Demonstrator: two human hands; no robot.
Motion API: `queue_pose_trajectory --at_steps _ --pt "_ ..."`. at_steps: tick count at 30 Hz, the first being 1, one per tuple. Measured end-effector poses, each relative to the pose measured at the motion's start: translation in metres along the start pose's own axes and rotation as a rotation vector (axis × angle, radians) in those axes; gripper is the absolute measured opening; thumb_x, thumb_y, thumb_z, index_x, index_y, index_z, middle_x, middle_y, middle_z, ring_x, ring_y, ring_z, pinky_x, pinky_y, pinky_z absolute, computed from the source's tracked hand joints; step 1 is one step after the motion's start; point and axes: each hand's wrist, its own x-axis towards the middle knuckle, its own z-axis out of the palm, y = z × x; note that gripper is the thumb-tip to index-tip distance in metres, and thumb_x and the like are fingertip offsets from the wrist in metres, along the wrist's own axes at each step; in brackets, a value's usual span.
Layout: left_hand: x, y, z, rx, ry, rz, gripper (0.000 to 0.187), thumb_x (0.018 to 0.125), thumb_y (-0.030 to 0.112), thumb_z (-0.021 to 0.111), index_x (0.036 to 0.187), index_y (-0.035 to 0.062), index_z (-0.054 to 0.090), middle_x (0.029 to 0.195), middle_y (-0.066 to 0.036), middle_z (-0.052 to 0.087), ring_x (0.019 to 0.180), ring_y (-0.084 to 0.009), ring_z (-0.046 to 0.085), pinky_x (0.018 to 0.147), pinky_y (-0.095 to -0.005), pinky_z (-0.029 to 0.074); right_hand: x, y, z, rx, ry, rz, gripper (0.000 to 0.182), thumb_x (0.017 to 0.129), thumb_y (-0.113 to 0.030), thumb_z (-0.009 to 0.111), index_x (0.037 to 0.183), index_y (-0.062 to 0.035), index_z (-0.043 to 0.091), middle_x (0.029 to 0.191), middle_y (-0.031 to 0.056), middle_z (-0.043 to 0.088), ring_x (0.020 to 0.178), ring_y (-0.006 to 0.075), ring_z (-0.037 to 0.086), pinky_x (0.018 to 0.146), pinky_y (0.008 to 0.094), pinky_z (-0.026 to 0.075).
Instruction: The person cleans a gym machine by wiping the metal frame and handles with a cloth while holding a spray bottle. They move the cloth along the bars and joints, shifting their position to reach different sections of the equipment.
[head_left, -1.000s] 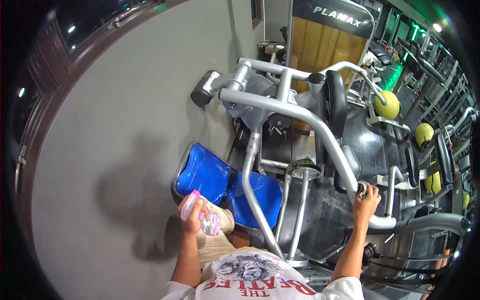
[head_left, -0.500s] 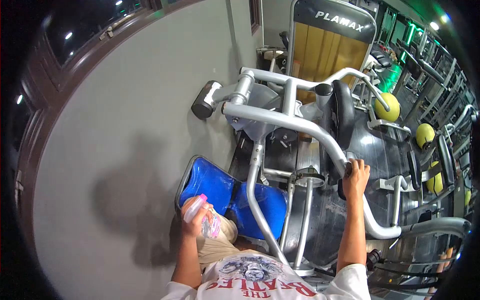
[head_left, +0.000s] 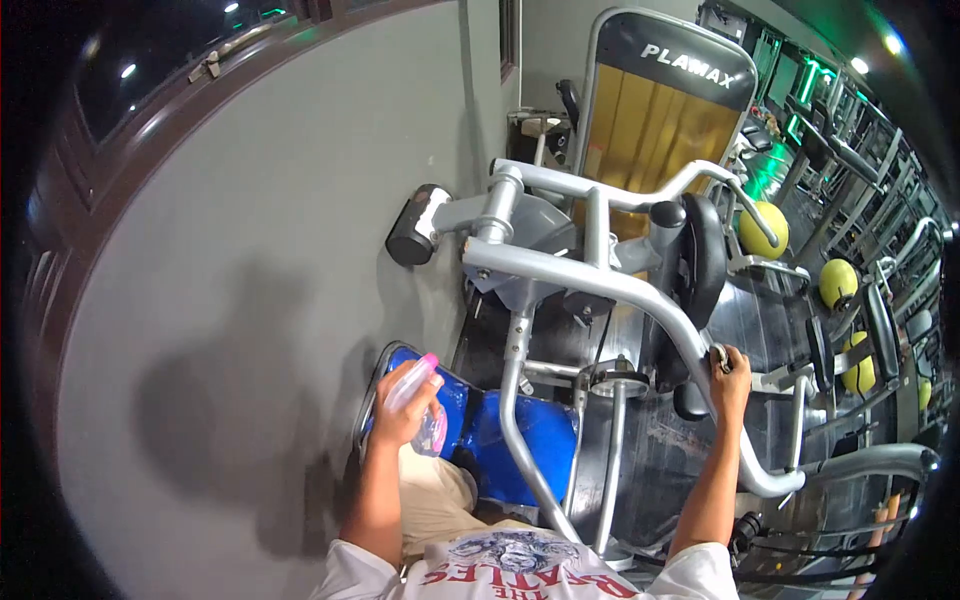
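Note:
My left hand [head_left: 403, 412] is wrapped round a clear plastic bottle [head_left: 408, 387] with a pink top, above the blue seats. Part of the bottle, with pink on it, shows below my fingers. On the right, my right hand [head_left: 731, 378] has its fingers closed round a short handle on the curved grey bar [head_left: 610, 284] of an exercise machine. Its palm side and most of the handle are hidden. Black pads [head_left: 703, 262] are fixed to the machine just above that hand.
Two joined blue seats [head_left: 522, 440] stand between the wall [head_left: 230, 230] and the machine's legs. A weight stack with a gold cover [head_left: 655, 140] rises behind. Yellow balls [head_left: 764, 230] and more gym equipment are at the right.
My left hand has risen slightly with the bottle. My right hand appears lower and further right, still at the handle. The view has shifted, so the machine appears lower.

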Motion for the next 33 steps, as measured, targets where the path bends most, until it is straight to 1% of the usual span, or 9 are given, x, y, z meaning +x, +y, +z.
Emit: queue_pose_trajectory --at_steps 7,11,14,18,21,24,27,30,33 --pt "0.064 -0.002 -0.002 0.036 -0.011 0.147 0.019 0.093 0.017 0.064 0.091 -0.0023 0.061 0.079 -0.011 0.063 0.049 -0.0160 0.060 0.047 -0.0299 0.047 -0.017 -0.041 0.014 0.179 0.183 -0.349 0.030 0.086 -0.005 0.074 0.113 -0.0020 0.063 0.101 0.0122 0.062 0.094 0.0294 0.063 0.087 0.0369 0.049" --pt "0.098 -0.012 -0.002 0.072 0.012 0.252 0.020 0.095 0.017 0.061 0.087 -0.0024 0.060 0.074 -0.010 0.060 0.047 -0.0162 0.059 0.044 -0.0299 0.045 -0.022 -0.091 0.041 0.541 0.061 -0.256 0.049 0.084 0.008 0.070 0.129 -0.0012 0.052 0.115 0.0108 0.063 0.107 0.0196 0.061 0.096 0.0299 0.046" --pt "0.119 -0.033 -0.006 0.222 0.049 0.417 0.022 0.095 0.016 0.059 0.083 -0.0024 0.059 0.072 -0.009 0.057 0.045 -0.0168 0.057 0.043 -0.0301 0.044 -0.023 -0.159 0.056 0.619 0.005 -0.302 0.050 0.078 0.014 0.067 0.123 -0.0016 0.054 0.110 0.0106 0.060 0.104 0.0210 0.060 0.095 0.0305 0.046" --pt "0.124 -0.036 -0.004 0.137 0.018 0.405 0.025 0.096 0.016 0.058 0.079 -0.0021 0.058 0.070 -0.008 0.055 0.047 -0.0167 0.057 0.046 -0.0322 0.044 -0.017 -0.239 0.095 0.593 0.044 -0.662 0.050 0.069 0.010 0.067 0.116 -0.0027 0.056 0.109 0.0159 0.056 0.100 0.0306 0.059 0.088 0.0345 0.048" --pt "0.135 -0.085 -0.004 0.053 0.057 0.404 0.026 0.096 0.018 0.060 0.076 0.0017 0.058 0.065 -0.006 0.052 0.048 -0.0163 0.056 0.047 -0.0328 0.043 -0.012 -0.290 0.140 0.607 -0.114 -0.779 0.063 0.060 0.008 0.069 0.121 -0.0065 0.059 0.118 0.0211 0.053 0.110 0.0409 0.055 0.097 0.0433 0.047" --pt "0.132 -0.124 -0.006 -0.052 0.100 0.240 0.030 0.096 0.020 0.061 0.071 0.0042 0.057 0.063 -0.006 0.054 0.052 -0.0200 0.056 0.052 -0.0359 0.044 -0.001 -0.340 0.181 0.342 -0.153 -0.953 0.064 0.053 0.002 0.079 0.115 -0.0093 0.065 0.117 0.0172 0.053 0.105 0.0407 0.050 0.092 0.0465 0.047" --pt "0.132 -0.183 -0.015 0.099 0.152 0.363 0.027 0.095 0.018 0.064 0.073 0.0035 0.058 0.063 -0.005 0.056 0.050 -0.0179 0.056 0.048 -0.0335 0.043 0.003 -0.367 0.206 0.274 -0.181 -0.976 0.042 0.064 -0.007 0.082 0.103 -0.0073 0.068 0.107 0.0140 0.056 0.100 0.0388 0.051 0.086 0.0470 0.048" --pt "0.126 -0.215 -0.009 -0.081 0.185 0.138 0.025 0.096 0.019 0.065 0.075 0.0056 0.059 0.063 -0.001 0.055 0.050 -0.0139 0.055 0.047 -0.0302 0.041 0.026 -0.384 0.227 0.212 -0.187 -0.911 0.036 0.066 -0.009 0.081 0.100 -0.0066 0.069 0.106 0.0135 0.056 0.099 0.0384 0.051 0.087 0.0463 0.048" --pt "0.127 -0.183 0.008 -0.074 0.156 0.197 0.020 0.096 0.020 0.067 0.083 0.0061 0.060 0.065 0.002 0.055 0.053 -0.0082 0.054 0.048 -0.0267 0.041 0.029 -0.404 0.230 0.123 -0.160 -0.950 0.026 0.073 -0.017 0.079 0.097 -0.0087 0.074 0.107 0.0106 0.058 0.100 0.0365 0.052 0.088 0.0462 0.046"
